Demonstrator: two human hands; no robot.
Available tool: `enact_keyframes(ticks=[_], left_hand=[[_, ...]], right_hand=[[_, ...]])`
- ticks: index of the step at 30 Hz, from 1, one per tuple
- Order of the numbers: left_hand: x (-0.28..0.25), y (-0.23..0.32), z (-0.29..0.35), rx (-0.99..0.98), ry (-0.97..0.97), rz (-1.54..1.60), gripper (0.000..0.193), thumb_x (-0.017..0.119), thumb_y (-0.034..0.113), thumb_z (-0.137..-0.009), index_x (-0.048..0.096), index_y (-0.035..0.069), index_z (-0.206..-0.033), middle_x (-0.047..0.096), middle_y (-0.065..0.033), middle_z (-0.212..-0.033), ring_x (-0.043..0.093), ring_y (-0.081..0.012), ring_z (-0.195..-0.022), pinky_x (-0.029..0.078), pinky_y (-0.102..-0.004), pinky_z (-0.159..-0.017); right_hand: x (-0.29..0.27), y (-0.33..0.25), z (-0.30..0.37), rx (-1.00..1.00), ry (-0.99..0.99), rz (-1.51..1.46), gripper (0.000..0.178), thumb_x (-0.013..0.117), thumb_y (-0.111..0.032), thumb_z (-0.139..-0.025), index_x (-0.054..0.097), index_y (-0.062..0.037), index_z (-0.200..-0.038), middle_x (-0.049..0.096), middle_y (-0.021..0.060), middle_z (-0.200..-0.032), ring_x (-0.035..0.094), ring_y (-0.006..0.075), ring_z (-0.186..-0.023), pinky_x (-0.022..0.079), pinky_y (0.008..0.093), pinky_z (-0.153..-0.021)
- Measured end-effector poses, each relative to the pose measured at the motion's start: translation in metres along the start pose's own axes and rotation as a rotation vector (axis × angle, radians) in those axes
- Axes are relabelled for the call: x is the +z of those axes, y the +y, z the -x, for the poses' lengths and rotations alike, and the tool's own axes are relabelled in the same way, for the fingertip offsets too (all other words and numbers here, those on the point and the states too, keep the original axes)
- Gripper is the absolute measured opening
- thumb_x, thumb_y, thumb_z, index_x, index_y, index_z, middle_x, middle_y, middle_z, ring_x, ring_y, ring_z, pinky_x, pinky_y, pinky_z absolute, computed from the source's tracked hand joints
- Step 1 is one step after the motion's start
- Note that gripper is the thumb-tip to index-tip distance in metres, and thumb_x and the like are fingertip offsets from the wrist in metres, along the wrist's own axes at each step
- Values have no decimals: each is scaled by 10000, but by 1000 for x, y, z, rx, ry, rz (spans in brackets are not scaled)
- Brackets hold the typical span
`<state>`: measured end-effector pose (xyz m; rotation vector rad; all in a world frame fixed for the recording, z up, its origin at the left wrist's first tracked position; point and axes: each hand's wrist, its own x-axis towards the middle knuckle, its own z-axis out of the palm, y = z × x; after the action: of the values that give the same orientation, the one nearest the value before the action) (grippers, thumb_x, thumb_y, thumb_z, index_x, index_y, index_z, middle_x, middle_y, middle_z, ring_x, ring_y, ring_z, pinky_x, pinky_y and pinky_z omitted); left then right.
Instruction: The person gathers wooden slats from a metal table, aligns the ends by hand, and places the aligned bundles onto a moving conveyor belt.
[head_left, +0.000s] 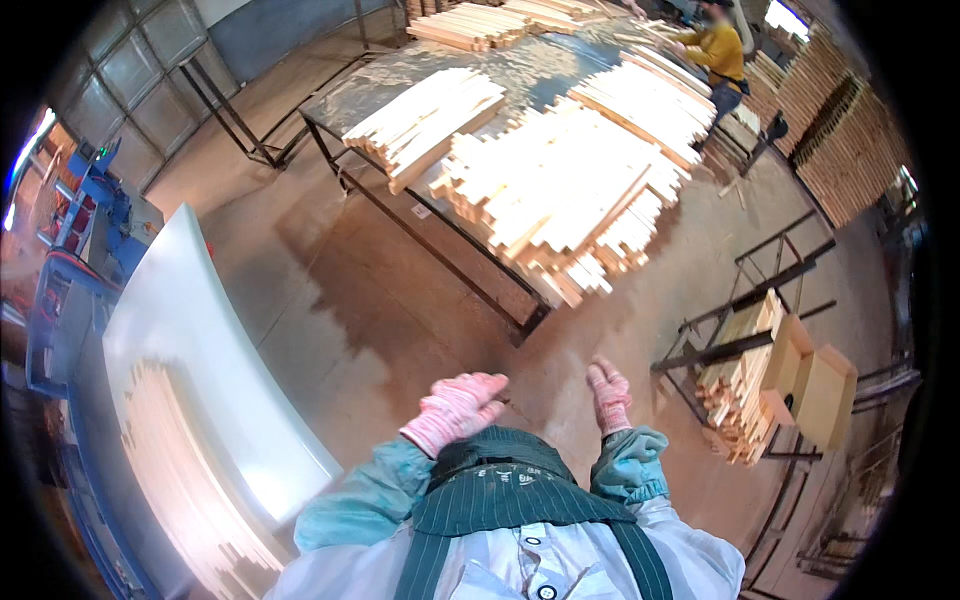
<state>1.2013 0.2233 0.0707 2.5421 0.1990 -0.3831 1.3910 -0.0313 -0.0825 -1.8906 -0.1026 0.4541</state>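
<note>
My left hand (458,411), in a pink-and-white knitted work glove, hangs in front of my apron. Its fingers are slightly bent, the thumb stands apart, and nothing is in it. Off to the right, my right hand (609,396) wears the same kind of glove and points forward with its fingers out, also holding nothing visible. Neither touches the stacked wooden strips (560,170), which lie in large bundles on the metal-framed table (420,215) ahead. Another pile of wooden strips (180,470) rests on the white-topped surface (215,330) at my left.
A metal rack (720,350) at the right carries more wooden strips (742,375) beside an opened cardboard box (822,395). Blue machinery (105,215) stands on the far left. Beyond the table works a person in a yellow top (718,50), near tall wood stacks (850,150).
</note>
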Motion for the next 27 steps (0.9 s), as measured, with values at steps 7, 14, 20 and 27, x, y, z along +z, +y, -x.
enact_keyframes(ticks=[7,14,20,27], left_hand=[[-97,-111,-8,-287,162,68,503,568,398,-871,533,132,-1296,565,-113,-1276,528,-284,-1179,430,-395,-978],[-148,-219,-38,-266,298,128,471,554,383,-881,549,135,-1281,590,-108,-1239,549,-284,-1148,439,-369,-973],[-235,-316,-39,-571,356,0,486,541,397,-879,525,157,-1302,561,-92,-1285,527,-271,-1178,434,-387,-972],[-306,-446,-12,-881,344,54,533,502,438,-890,467,188,-1359,519,-76,-1339,497,-259,-1220,399,-392,-1009]], right_hand=[[71,-171,-128,-286,196,-265,277,601,-69,-907,621,13,-1171,649,90,-1082,604,167,-986,493,282,-884],[248,-306,-208,-392,-57,-504,305,606,-111,-917,604,15,-1194,649,118,-1093,626,198,-985,505,313,-909],[430,-381,-256,-286,-394,-703,309,611,-102,-914,604,-9,-1209,655,94,-1086,617,176,-1011,500,306,-905],[621,-437,-271,-199,-809,-489,281,608,-51,-910,613,-15,-1189,649,93,-1077,614,168,-1007,506,277,-897]])
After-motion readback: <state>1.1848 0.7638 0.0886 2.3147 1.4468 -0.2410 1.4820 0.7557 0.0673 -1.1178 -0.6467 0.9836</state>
